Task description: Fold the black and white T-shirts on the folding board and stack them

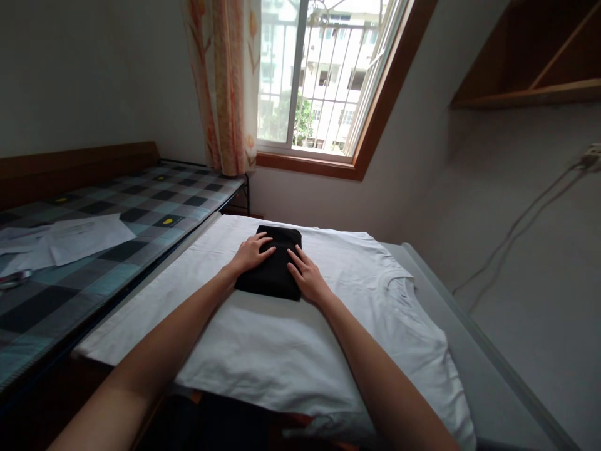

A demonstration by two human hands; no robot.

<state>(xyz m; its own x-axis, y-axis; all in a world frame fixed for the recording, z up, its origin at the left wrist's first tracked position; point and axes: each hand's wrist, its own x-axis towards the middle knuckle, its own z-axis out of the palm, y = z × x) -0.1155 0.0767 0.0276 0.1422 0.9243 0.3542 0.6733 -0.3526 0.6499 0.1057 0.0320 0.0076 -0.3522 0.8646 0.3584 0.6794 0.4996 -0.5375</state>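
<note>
A black folded cloth-like bundle (270,275) lies on a white T-shirt (263,338), which is spread flat over a grey table (469,351). My left hand (252,252) rests on the bundle's left side with its fingers apart. On the right side of the bundle lies my right hand (307,274), its fingers spread over the edge. Neither hand is closed around anything. The shirt's neckline is at the right, and its hem is at the left.
To the left, a bed with a checked cover (188,213) holds papers (89,238) and a small shiny object (15,280). Beyond the table are a curtain (230,81) and a barred window (323,81). Cables (511,228) hang on the right wall beneath a wooden shelf (539,95).
</note>
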